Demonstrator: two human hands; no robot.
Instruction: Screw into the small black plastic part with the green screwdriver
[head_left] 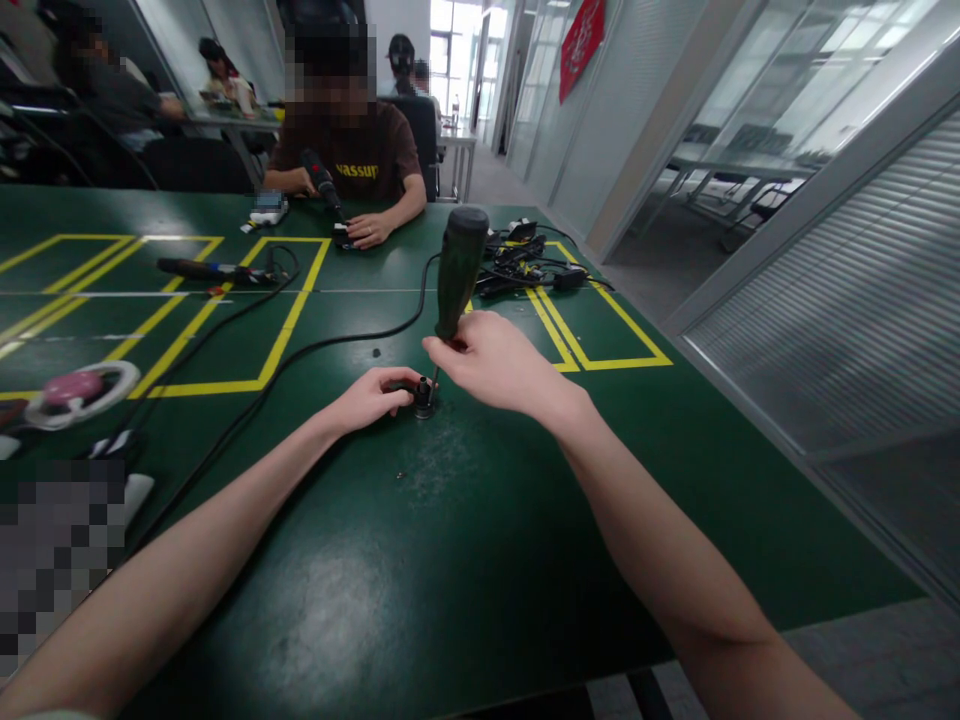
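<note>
My right hand [487,360] is closed around the lower end of a thick black screwdriver [460,265], which stands nearly upright. Its thin metal shaft points down beside a small dark round part [424,403] on the green table. From the left, the fingers of my left hand [379,395] grip that part and hold it against the tabletop. Where exactly the screwdriver's tip ends is hard to make out. A tiny bit of metal [400,476] lies on the table nearer to me.
Across the green table [525,560], a co-worker [352,160] works with a power screwdriver [321,180]. A cable pile [525,260] lies back right. Another screwdriver [214,271] and a long black cord [322,347] are to the left, near a white ring with a pink piece [79,392].
</note>
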